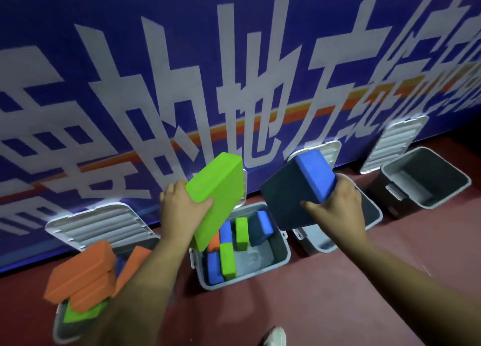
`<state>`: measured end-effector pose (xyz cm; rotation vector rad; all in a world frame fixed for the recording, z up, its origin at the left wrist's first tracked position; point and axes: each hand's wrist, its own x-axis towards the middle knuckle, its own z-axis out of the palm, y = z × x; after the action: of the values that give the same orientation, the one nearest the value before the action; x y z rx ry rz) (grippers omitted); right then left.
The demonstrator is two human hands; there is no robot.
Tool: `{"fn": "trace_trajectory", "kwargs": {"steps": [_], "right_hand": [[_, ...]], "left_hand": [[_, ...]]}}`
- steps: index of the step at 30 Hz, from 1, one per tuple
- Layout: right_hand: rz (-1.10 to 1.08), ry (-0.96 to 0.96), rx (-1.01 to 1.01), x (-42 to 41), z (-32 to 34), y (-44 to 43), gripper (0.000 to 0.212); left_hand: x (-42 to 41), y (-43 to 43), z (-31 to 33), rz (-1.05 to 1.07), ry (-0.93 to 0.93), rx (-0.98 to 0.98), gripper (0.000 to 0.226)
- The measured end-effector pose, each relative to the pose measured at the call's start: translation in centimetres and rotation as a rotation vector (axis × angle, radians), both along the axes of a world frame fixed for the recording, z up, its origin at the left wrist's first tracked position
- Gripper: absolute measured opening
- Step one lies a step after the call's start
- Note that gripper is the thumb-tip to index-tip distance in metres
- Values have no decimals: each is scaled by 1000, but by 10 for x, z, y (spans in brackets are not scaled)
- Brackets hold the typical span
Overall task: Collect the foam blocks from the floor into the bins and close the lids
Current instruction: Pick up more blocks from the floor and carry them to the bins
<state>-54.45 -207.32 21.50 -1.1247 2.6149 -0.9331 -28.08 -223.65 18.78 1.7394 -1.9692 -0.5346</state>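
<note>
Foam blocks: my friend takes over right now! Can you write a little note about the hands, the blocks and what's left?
Left hand grips a green block; right hand grips a blue block, both above the bins.
Left bin is heaped with orange blocks; second bin is part full; far right bin shows no blocks.
The lids stand open.
Left to do: drop both blocks in, then close the lids.

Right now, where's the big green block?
In the head view the green block sits centre, gripped in the left hand over the half-filled bin, left of the blue block in the right hand.
</note>
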Motion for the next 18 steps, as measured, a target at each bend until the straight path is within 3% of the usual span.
{"fn": "trace_trajectory", "kwargs": {"steps": [8, 18], "right_hand": [[106, -50, 198, -79, -107, -62, 77], [104, -326, 494, -73, -339, -82, 61]], "left_hand": [[-73, -35, -120, -2, -59, 315, 65], [-124, -41, -359, -52, -104, 759, 50]]}}
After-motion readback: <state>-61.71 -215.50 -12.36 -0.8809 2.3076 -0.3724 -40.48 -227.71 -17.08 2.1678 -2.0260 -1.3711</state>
